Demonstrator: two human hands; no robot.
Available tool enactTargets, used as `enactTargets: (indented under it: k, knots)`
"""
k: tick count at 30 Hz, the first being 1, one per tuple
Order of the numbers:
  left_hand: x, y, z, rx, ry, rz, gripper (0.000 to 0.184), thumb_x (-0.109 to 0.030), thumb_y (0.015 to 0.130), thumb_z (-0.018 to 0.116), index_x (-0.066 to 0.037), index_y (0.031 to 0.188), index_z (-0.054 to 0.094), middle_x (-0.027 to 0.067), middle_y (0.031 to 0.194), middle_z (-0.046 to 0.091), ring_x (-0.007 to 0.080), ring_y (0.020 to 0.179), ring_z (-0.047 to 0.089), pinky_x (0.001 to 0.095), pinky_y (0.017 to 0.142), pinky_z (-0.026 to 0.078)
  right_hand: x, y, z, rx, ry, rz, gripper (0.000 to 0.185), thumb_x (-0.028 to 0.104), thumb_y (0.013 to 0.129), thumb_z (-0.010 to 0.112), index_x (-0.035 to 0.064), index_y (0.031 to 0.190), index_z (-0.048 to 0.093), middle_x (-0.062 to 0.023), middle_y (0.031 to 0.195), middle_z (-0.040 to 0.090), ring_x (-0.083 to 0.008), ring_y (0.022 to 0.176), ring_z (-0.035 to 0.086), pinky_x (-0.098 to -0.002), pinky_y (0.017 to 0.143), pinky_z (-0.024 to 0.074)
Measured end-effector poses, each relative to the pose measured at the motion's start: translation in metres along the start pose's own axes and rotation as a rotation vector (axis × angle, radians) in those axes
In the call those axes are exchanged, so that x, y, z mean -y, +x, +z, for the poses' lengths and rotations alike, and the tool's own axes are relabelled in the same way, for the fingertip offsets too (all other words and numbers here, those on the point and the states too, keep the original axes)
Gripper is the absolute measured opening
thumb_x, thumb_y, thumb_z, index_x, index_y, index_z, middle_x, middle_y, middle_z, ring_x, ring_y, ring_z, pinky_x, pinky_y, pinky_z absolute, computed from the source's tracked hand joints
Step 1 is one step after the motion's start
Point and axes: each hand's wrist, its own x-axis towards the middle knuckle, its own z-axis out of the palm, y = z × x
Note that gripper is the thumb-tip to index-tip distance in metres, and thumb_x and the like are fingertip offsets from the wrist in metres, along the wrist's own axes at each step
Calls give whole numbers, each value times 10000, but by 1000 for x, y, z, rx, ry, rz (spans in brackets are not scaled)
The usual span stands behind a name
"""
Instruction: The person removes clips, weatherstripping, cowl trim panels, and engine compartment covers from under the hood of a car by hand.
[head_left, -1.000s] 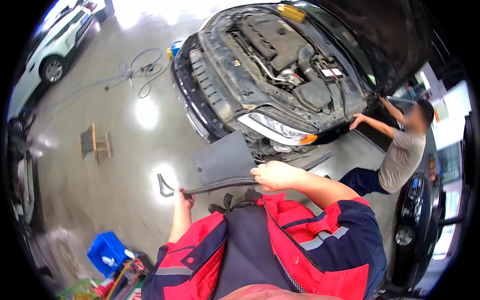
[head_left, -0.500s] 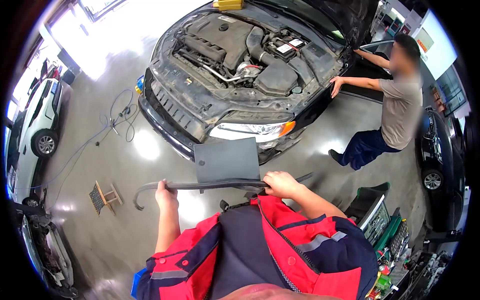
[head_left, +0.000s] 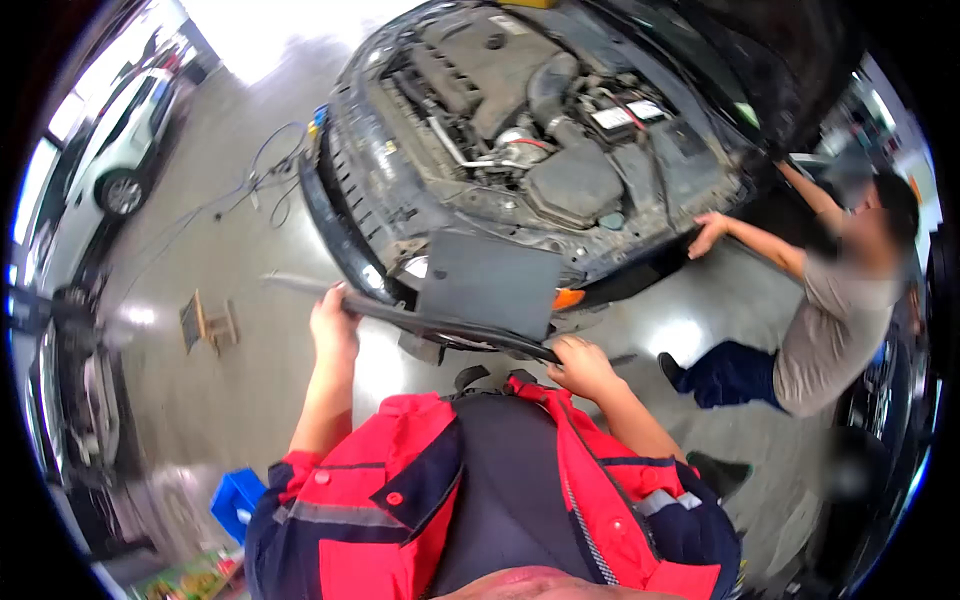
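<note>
With left hand (head_left: pixel 335 322) and right hand (head_left: pixel 582 368) both clamped on one long, thin, black rubber-like strip (head_left: pixel 450 329), holds it slantwise near the front of one black car (head_left: pixel 575 190) with raised hood (head_left: pixel 790 60). Just beyond the strip, has one flat, dark-grey rectangular panel (head_left: pixel 490 285) in view, hiding most of one headlight (head_left: pixel 568 298) except an orange corner. Cannot tell any join between panel and strip. Loses the strip's left end to blur; cannot make out the right end clearly. Can count one co-worker in a beige T-shirt (head_left: pixel 835 330), with one hand (head_left: pixel 708 235) at the car's side, the other hard to make out. Leftward, sees one white car (head_left: pixel 120 150), one small wooden stool (head_left: pixel 210 325) and one bright-blue plastic bin (head_left: pixel 235 500), partly hidden by the navy-and-red sleeve (head_left: pixel 295 500).
</note>
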Motion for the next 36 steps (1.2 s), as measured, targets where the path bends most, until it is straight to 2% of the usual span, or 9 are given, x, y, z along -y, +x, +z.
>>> enactTargets:
  k: [7, 11, 14, 22, 24, 29, 31, 35, 36]
  knots:
    - [36, 14, 21, -58, 58, -112, 235, -257, 891, 653, -29, 930, 606, 46, 786, 597, 157, 644, 561, 313, 547, 466, -45, -1, 10, 19, -42, 127, 259, 253, 812, 700, 36, 918, 606, -168, 943, 633, -388, 926, 630, -500, 765, 521]
    - [35, 30, -4, 104, -22, -153, 177, -220, 901, 654, -52, 868, 607, 33, 720, 591, 136, 623, 551, 302, 522, 433, -41, 13, 7, -13, -59, 118, 241, 205, 827, 691, 21, 968, 625, -180, 983, 643, -401, 922, 618, -495, 807, 508]
    - [27, 29, -12, 45, -132, -237, 158, -259, 950, 617, -122, 875, 593, -10, 747, 601, 105, 645, 516, 271, 627, 408, -24, 32, 9, -105, 19, 57, 248, 151, 815, 694, 5, 1005, 630, -186, 1000, 650, -409, 932, 613, -484, 826, 501]
    - [32, 41, -142, -164, -217, -272, 157, -278, 948, 628, -137, 947, 560, -16, 777, 579, 117, 675, 500, 274, 647, 380, 62, 88, 43, -3, 5, -91, 307, 172, 802, 703, 14, 1054, 624, -169, 1023, 652, -383, 980, 611, -466, 863, 491]
    - [45, 49, -194, -280, -214, -253, 166, -252, 916, 652, -120, 914, 552, -3, 716, 556, 123, 604, 517, 310, 557, 427, 75, 106, 73, 51, 35, -144, 320, 202, 799, 704, 17, 1049, 628, -168, 1027, 652, -383, 986, 612, -466, 865, 490]
    - [77, 9, -280, -679, -69, -287, 219, -277, 907, 654, -100, 925, 526, 4, 711, 520, 128, 533, 479, 300, 453, 386, 123, 152, 145, 528, 33, -221, 349, 204, 762, 689, 12, 1046, 624, -196, 1024, 645, -387, 1010, 610, -463, 882, 493]
    - [98, -11, -313, -785, -34, -318, 233, -284, 904, 659, -100, 897, 516, -5, 674, 497, 128, 508, 461, 305, 444, 371, 128, 167, 185, 704, 114, -192, 358, 229, 788, 681, 8, 1066, 634, -213, 1058, 647, -397, 1059, 604, -456, 917, 491]
    - [143, -38, -378, -944, 126, -505, 273, -324, 872, 699, -129, 867, 508, -20, 646, 475, 129, 504, 453, 299, 444, 368, 121, 202, 291, 1371, 350, 6, 461, 336, 875, 657, 2, 1191, 625, -189, 1116, 687, -330, 1080, 637, -400, 957, 485]
    - [151, -43, -392, -952, 160, -549, 269, -321, 869, 694, -124, 866, 511, -17, 647, 477, 133, 512, 460, 308, 459, 380, 117, 211, 323, 1416, 310, -155, 474, 385, 928, 613, 1, 1205, 623, -166, 1074, 704, -287, 993, 668, -389, 880, 520]
